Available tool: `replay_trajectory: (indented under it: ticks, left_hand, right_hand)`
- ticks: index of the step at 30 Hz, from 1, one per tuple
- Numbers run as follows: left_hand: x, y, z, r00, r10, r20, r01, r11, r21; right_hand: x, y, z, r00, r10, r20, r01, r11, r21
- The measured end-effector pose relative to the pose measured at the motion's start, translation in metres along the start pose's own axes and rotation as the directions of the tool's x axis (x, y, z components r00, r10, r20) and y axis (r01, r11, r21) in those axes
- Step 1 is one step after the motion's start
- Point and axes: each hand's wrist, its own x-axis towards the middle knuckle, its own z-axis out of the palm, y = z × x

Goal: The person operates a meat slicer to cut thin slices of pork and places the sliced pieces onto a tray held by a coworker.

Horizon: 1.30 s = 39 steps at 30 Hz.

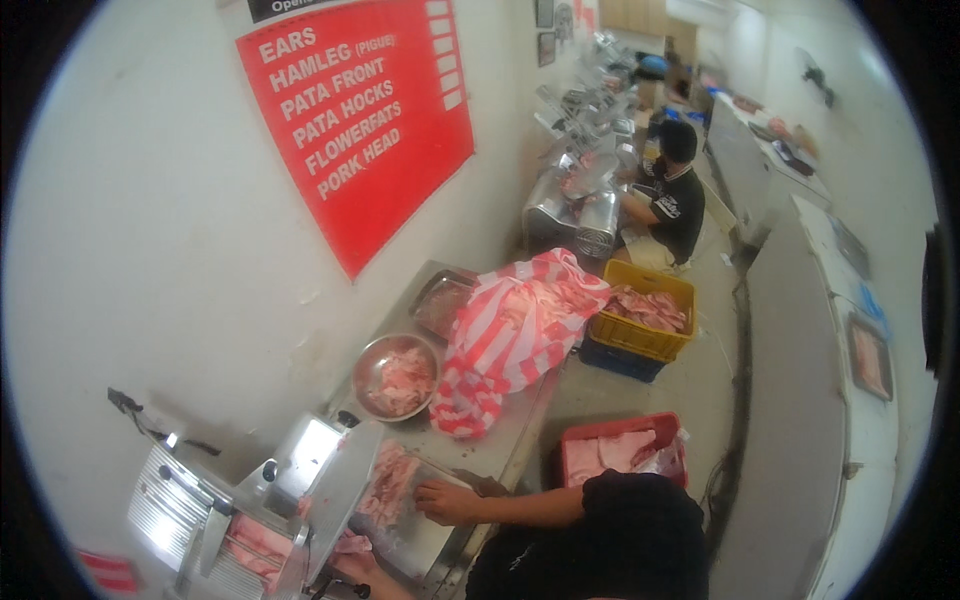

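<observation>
Lower left of the frame: the slicer (245,495) carries raw meat (255,542) on its carriage. The round disc (345,490) stands on edge beside it.

Lower edge, left of centre: the left hand (352,566) is close to the disc, next to cut meat. Its grip cannot be told — the fingers are partly hidden. Caution: a slip of this hand toward the disc could cause a cut, if the blade is turning and exposed.

Right of the disc: the slices (388,485) lie piled on the table (510,445). Above them, the bowl (397,378) holds more meat. A careless sweep of the arm could knock it.

Lower centre: the right hand (447,502) is at the pile's right side, fingers bent; whether it grasps anything cannot be told. Pushing the pile too far right could drop slices over the table edge.

Centre: the striped bag (495,340) bulges past that edge — an uneven load could tip it toward the yellow crate (640,335)
</observation>
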Motion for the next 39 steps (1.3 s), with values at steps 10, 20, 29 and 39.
replay_trajectory:
  ticks: [10, 20, 29, 39]
  left_hand:
    - [-0.014, 0.010, -0.014, 0.976, -0.164, -0.144, 0.173, 0.983, 0.057]
    - [-0.006, 0.031, -0.043, 0.987, 0.150, 0.051, -0.158, 0.898, 0.410]
    - [0.026, 0.061, -0.081, 0.759, 0.017, 0.650, -0.326, 0.875, 0.357]
    - [-0.001, 0.000, -0.002, 0.998, 0.061, -0.034, -0.047, 0.942, 0.333]
  right_hand:
    - [0.008, -0.004, -0.006, 0.999, -0.005, 0.042, 0.004, 1.000, 0.024]
    - [0.003, 0.003, 0.001, 0.999, -0.039, -0.035, 0.040, 0.999, 0.015]
    - [0.006, -0.001, 0.003, 1.000, 0.007, 0.016, -0.007, 1.000, 0.029]
    - [0.002, 0.003, 0.004, 0.999, 0.031, 0.013, -0.031, 1.000, -0.004]
